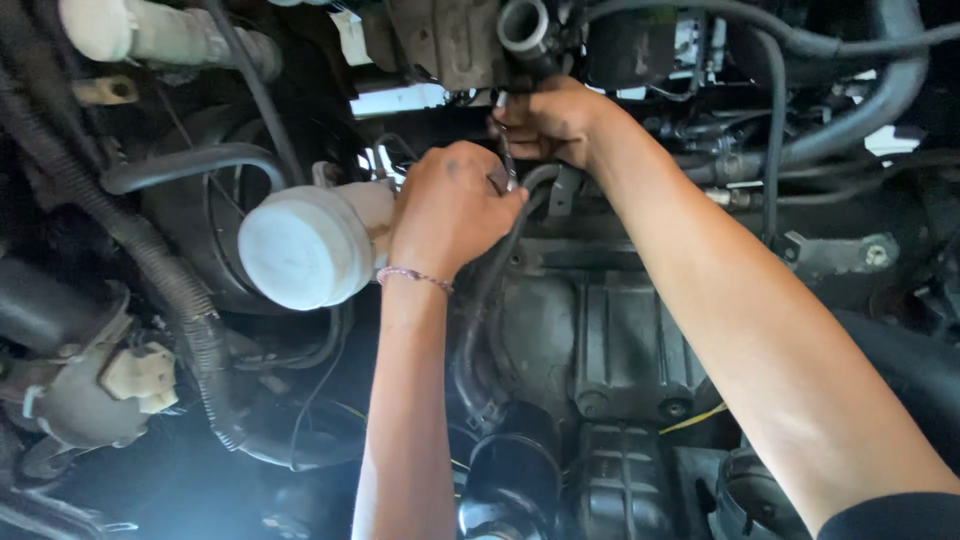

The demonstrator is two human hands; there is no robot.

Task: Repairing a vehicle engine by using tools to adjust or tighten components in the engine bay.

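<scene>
Both hands meet at a thin metal tool (507,160) under the engine: the left hand (447,210) clenches around it, the right hand (548,120) pinches its top. Beside the left hand sits a white cylindrical filter (305,245); a black hose (480,310) hangs below.

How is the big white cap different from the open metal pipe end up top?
The white cap is wide, pale and closed; the metal pipe end is narrow, grey and hollow. The cap sits beside the left hand; the pipe sits above the right hand. Both are round.

Grimy engine block (620,340), black hoses (190,165) and white canister (305,245) mounted on it
</scene>
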